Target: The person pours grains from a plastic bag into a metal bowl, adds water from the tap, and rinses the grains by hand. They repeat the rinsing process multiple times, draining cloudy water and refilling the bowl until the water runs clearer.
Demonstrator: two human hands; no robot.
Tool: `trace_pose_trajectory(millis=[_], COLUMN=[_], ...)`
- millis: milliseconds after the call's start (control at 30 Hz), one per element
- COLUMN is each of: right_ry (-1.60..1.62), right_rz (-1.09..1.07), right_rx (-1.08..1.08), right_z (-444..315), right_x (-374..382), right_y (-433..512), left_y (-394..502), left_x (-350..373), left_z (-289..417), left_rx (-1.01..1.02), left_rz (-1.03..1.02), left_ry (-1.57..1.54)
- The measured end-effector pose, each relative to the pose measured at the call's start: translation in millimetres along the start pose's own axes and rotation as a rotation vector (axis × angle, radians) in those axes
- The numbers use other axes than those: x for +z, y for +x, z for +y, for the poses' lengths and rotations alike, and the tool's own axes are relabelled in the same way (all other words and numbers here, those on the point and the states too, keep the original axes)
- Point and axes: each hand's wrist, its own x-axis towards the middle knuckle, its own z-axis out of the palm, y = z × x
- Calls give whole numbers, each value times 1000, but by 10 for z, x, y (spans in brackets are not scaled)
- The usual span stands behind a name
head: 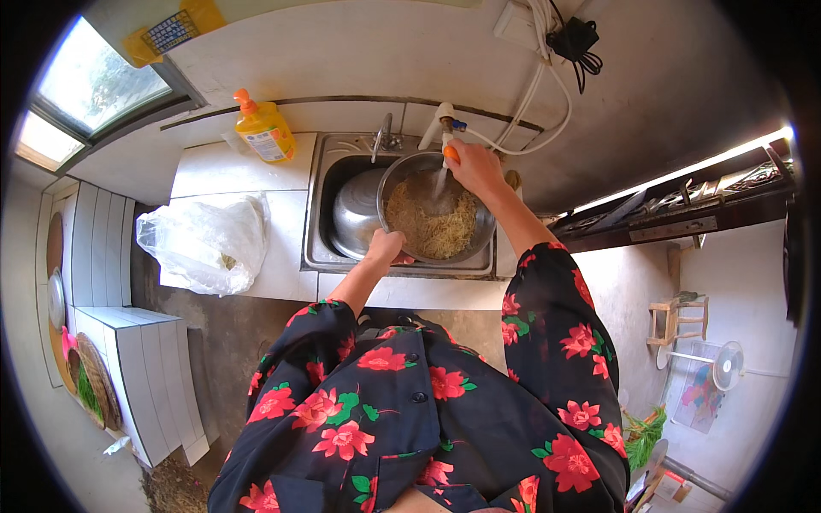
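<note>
A stainless steel bowl point(485, 238) is held over the right part of the sink point(310, 237). Pale yellow shreds point(449, 234) lie in it with cloudy water. My left hand point(387, 247) grips the bowl's near left rim. At the far side, my right hand point(476, 168) has its fingers on the orange handle point(451, 154) of a white tap point(444, 114). Water streams from this tap into the bowl. An upturned metal basin point(356, 215) lies in the sink, left of the bowl and partly hidden by it.
Behind the sink stands a metal faucet point(383, 138). On the tiled counter point(224, 170) to the left are a yellow pump bottle point(265, 131) and a clear plastic bag point(205, 243) with some contents. A gas stove point(680, 208) is at the right. White hoses and cables point(545, 77) hang on the wall.
</note>
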Motion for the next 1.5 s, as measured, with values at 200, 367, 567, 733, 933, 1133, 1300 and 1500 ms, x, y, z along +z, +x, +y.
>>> trace_pose_trajectory(millis=[200,367,567,733,933,1133,1300,1500], right_ry=[-38,-57,-57,-82,-88,-163,-157,-145], right_rz=[20,36,19,19,15,45,56,41], right_rx=[-5,3,5,-2,2,-54,-62,-60], right_z=[9,-5,-20,-24,-28,17,18,43], right_x=[21,22,20,20,40,80,98,103], right_y=[11,14,32,42,55,65,70,76], left_y=[7,17,-22,-60,-65,-121,-133,-115], left_x=[2,-17,-22,-13,-25,-9,-16,-48], left_z=[5,15,74,101,97,133,130,127], left_rx=[-21,4,-1,10,9,2,15,21], left_rz=[25,20,30,26,36,38,60,37], left_ry=[37,20,40,32,21,19,6,5])
